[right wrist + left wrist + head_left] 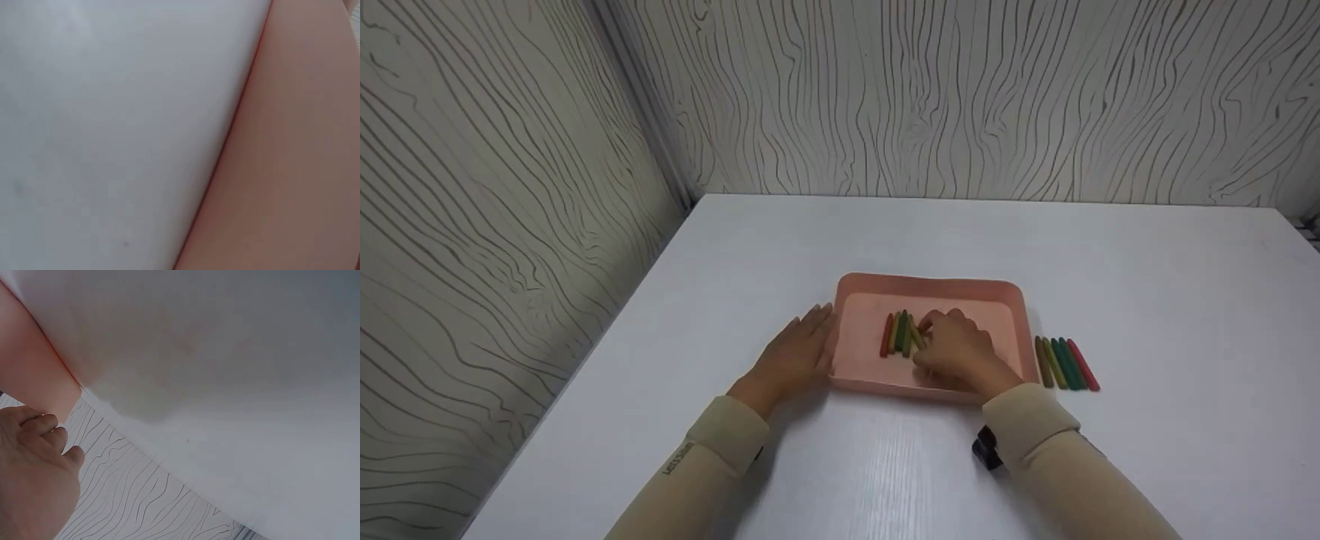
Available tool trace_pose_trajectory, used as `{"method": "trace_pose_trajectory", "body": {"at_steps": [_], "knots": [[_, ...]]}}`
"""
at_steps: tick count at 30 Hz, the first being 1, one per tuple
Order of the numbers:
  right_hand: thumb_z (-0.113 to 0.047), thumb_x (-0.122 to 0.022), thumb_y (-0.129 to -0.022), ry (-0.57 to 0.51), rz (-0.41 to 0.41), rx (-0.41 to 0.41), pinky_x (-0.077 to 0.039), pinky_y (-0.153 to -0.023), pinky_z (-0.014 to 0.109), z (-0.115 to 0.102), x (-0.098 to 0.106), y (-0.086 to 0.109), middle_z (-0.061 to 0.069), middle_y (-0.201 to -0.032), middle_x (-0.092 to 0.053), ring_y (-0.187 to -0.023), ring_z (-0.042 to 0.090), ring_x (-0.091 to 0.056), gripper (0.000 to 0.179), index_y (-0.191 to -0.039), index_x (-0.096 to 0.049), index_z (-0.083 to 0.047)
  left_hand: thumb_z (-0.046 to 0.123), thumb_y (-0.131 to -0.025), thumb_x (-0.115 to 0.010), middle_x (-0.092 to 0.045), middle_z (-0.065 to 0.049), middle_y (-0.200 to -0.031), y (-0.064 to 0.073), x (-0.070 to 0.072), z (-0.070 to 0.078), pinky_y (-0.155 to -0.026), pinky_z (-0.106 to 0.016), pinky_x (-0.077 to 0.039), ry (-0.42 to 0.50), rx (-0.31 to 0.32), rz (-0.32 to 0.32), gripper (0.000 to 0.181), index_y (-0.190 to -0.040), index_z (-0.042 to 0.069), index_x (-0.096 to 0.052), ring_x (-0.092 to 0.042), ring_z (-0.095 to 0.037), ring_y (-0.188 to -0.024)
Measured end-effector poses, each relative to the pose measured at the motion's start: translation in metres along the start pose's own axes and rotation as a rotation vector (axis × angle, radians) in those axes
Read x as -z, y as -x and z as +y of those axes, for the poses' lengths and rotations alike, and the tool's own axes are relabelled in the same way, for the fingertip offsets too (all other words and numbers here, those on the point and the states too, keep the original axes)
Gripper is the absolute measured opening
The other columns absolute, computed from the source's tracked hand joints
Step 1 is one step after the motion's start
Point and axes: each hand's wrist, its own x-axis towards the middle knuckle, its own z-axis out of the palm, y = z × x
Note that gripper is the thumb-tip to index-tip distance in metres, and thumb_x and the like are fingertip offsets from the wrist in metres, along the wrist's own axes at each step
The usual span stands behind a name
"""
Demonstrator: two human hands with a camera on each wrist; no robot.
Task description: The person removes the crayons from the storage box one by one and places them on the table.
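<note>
A pink rectangular tray [930, 387] sits on the white table. Several crayons lie side by side in it: a red one [886, 336], a brownish-yellow one, a dark green one [901, 334] and an olive one. My right hand [960, 349] reaches into the tray and pinches a yellow crayon [916, 334] between thumb and finger at the row's right end; that crayon leans at a slant. With fingers extended, my left hand [795, 352] rests against the tray's left wall. The right wrist view shows the tray wall [287, 146] but not the fingers' grip.
Right of the tray, a second row of crayons [1065, 364] lies on the table [1185, 315], in olive, yellow, green and red. Wood-grain patterned panels [960, 97] stand behind the table and on the left. A dark wrist device [986, 448] shows under the right sleeve.
</note>
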Motion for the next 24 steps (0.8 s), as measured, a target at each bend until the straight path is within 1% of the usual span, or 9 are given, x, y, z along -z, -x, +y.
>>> {"method": "trace_pose_trajectory", "body": {"at_steps": [3,6,10,13,15,19,21,24], "knots": [[-0.012,-0.067,-0.072,-0.039,-0.02,-0.003,-0.045,-0.069,0.039,0.0,0.001,0.001,0.009,-0.105,-0.056,-0.082,0.023,-0.052,0.046,-0.118,-0.059,-0.008,0.031,-0.104,-0.025,-0.017,-0.002,-0.158,0.001,-0.001,-0.001,-0.115,-0.036,-0.011,0.002,-0.005,0.004,0.054,-0.152,0.008,-0.021,-0.011,-0.019,-0.144],[-0.009,-0.066,-0.075,-0.07,-0.037,-0.004,-0.047,-0.068,0.036,0.001,0.001,0.001,0.01,-0.11,-0.06,-0.086,0.022,-0.055,0.045,-0.119,-0.058,-0.008,0.032,-0.104,-0.024,-0.016,-0.002,-0.158,0.001,-0.001,-0.001,-0.115,-0.035,-0.01,0.004,-0.001,0.002,0.054,-0.152,0.008,-0.02,-0.01,-0.018,-0.144],[-0.008,-0.064,-0.078,-0.086,-0.04,0.007,-0.049,-0.07,0.037,0.003,0.001,0.002,0.012,-0.115,-0.063,-0.092,0.023,-0.058,0.043,-0.121,-0.058,-0.008,0.031,-0.103,-0.025,-0.016,-0.002,-0.158,0.001,-0.001,0.0,-0.115,-0.036,-0.01,0.012,0.008,0.0,0.054,-0.153,0.009,-0.02,-0.01,-0.019,-0.144],[-0.007,-0.064,-0.08,-0.123,-0.033,0.035,-0.049,-0.074,0.039,0.005,0.002,0.003,0.013,-0.112,-0.064,-0.095,0.024,-0.06,0.041,-0.121,-0.057,-0.007,0.03,-0.103,-0.025,-0.016,-0.003,-0.158,0.003,-0.001,0.0,-0.115,-0.036,-0.01,0.014,0.001,-0.001,0.054,-0.152,0.008,-0.02,-0.01,-0.019,-0.144],[-0.005,-0.064,-0.081,-0.177,-0.033,0.047,-0.049,-0.073,0.038,0.005,0.002,0.004,0.012,-0.108,-0.065,-0.092,0.024,-0.06,0.04,-0.12,-0.057,-0.008,0.028,-0.103,-0.026,-0.016,-0.004,-0.158,0.004,-0.001,-0.001,-0.115,-0.037,-0.011,0.011,-0.015,0.001,0.054,-0.152,0.006,-0.021,-0.01,-0.02,-0.144],[-0.005,-0.064,-0.084,-0.3,-0.044,0.052,-0.049,-0.062,0.032,0.006,0.004,0.007,0.007,-0.097,-0.063,-0.08,0.021,-0.058,0.04,-0.123,-0.055,-0.01,0.025,-0.102,-0.029,-0.017,-0.008,-0.157,0.005,0.0,-0.002,-0.115,-0.038,-0.012,0.01,-0.051,0.018,0.054,-0.151,0.003,-0.021,-0.012,-0.023,-0.144],[-0.007,-0.064,-0.086,-0.343,-0.044,0.058,-0.046,-0.057,0.029,0.006,0.005,0.008,0.006,-0.096,-0.061,-0.076,0.02,-0.055,0.04,-0.125,-0.054,-0.011,0.025,-0.103,-0.028,-0.017,-0.008,-0.157,0.005,0.0,-0.001,-0.115,-0.038,-0.012,0.016,-0.051,0.018,0.054,-0.151,0.003,-0.021,-0.012,-0.023,-0.144],[-0.01,-0.065,-0.088,-0.381,-0.034,0.073,-0.045,-0.059,0.029,0.007,0.007,0.011,0.006,-0.097,-0.059,-0.077,0.02,-0.053,0.039,-0.126,-0.054,-0.013,0.025,-0.102,-0.028,-0.018,-0.008,-0.157,0.005,0.001,-0.001,-0.115,-0.038,-0.013,0.023,-0.051,0.02,0.054,-0.151,0.003,-0.022,-0.013,-0.023,-0.144]]}}
